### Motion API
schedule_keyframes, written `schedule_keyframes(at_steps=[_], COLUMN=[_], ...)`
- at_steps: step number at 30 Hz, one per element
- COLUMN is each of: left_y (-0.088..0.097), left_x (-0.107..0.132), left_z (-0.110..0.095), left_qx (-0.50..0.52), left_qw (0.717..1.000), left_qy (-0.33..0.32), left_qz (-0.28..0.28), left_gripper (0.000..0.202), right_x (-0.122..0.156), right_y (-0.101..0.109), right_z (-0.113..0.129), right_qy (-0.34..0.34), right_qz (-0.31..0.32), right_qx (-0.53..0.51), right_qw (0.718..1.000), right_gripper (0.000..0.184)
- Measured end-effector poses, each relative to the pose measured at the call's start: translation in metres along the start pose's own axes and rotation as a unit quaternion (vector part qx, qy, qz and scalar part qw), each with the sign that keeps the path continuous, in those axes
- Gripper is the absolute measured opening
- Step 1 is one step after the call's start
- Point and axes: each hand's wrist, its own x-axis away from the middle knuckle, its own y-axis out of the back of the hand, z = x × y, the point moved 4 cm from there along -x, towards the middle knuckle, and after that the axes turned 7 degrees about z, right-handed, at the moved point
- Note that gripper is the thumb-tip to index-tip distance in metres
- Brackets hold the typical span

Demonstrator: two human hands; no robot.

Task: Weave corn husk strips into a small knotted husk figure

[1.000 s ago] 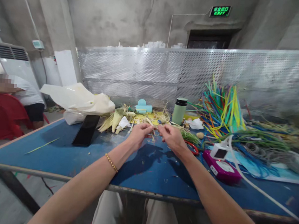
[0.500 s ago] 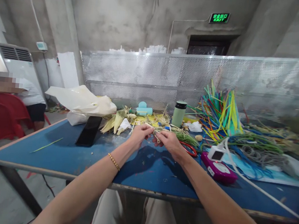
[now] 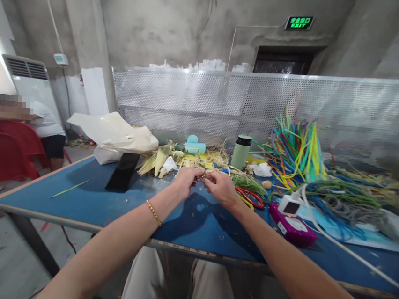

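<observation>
My left hand [image 3: 186, 181] and my right hand [image 3: 220, 187] meet above the blue table [image 3: 109, 211], fingertips close together. Both are closed in a pinch on a pale husk strand [image 3: 202, 175], mostly hidden by the fingers. Just behind them lies a heap of dry plant strips with a bundle of green strands [image 3: 247, 184]. Red-handled scissors [image 3: 254, 198], or a similar looped tool, rest right of my right hand. Pale corn husks [image 3: 161, 157] and a crumpled white tissue [image 3: 168, 165] lie beyond my left hand.
A black phone [image 3: 122, 172] and white plastic bag [image 3: 116, 134] are at left. At right are a green bottle [image 3: 241, 153], a purple box [image 3: 294, 227] with a white charger [image 3: 290, 205], a cable and colourful strips [image 3: 301, 154]. Another person [image 3: 46, 125] sits far left.
My hands have drawn closer together, and the husk strand that showed between them is now mostly covered by my fingers. The whole view has shifted slightly.
</observation>
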Motion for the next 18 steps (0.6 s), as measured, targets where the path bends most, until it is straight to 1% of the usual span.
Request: schedule_keyframes(at_steps=[2, 5, 6, 8, 9, 10, 11, 13, 14, 16, 18], left_y=[0.003, 0.005, 0.004, -0.001, -0.003, -0.005, -0.005, -0.004, -0.003, -0.001, -0.001], left_x=[-0.007, -0.017, -0.02, -0.024, -0.026, -0.027, -0.028, -0.03, -0.03, -0.03, -0.028], left_z=[-0.003, -0.014, -0.018, -0.023, -0.023, -0.023, -0.022, -0.02, -0.019, -0.018, -0.019], left_qx=[-0.019, -0.106, -0.116, -0.134, -0.137, -0.142, -0.146, -0.148, -0.149, -0.152, -0.159], left_qw=[1.0, 0.994, 0.992, 0.988, 0.985, 0.984, 0.984, 0.986, 0.986, 0.985, 0.983], left_qy=[0.002, -0.013, -0.018, -0.021, -0.022, -0.024, -0.026, -0.037, -0.044, -0.063, -0.085], left_qz=[0.006, 0.026, 0.036, 0.08, 0.099, 0.107, 0.102, 0.07, 0.056, 0.047, 0.045], left_gripper=[0.021, 0.025, 0.026, 0.032, 0.034, 0.036, 0.036, 0.032, 0.03, 0.026, 0.026], right_x=[-0.01, -0.026, -0.029, -0.033, -0.032, -0.031, -0.03, -0.026, -0.024, -0.022, -0.02], right_y=[-0.003, -0.005, -0.006, -0.009, -0.009, -0.01, -0.01, -0.007, -0.005, 0.001, 0.005], right_z=[-0.006, -0.018, -0.022, -0.028, -0.031, -0.033, -0.035, -0.036, -0.035, -0.031, -0.024], right_qy=[-0.014, -0.039, -0.048, -0.062, -0.066, -0.069, -0.072, -0.072, -0.064, -0.028, 0.008], right_qz=[0.039, 0.092, 0.1, 0.103, 0.096, 0.085, 0.073, 0.042, 0.029, 0.012, -0.009], right_qx=[-0.026, -0.136, -0.19, -0.291, -0.327, -0.344, -0.346, -0.308, -0.268, -0.165, -0.06], right_qw=[0.999, 0.986, 0.976, 0.949, 0.938, 0.932, 0.933, 0.948, 0.961, 0.986, 0.998], right_gripper=[0.022, 0.029, 0.032, 0.039, 0.041, 0.041, 0.042, 0.04, 0.038, 0.035, 0.034])
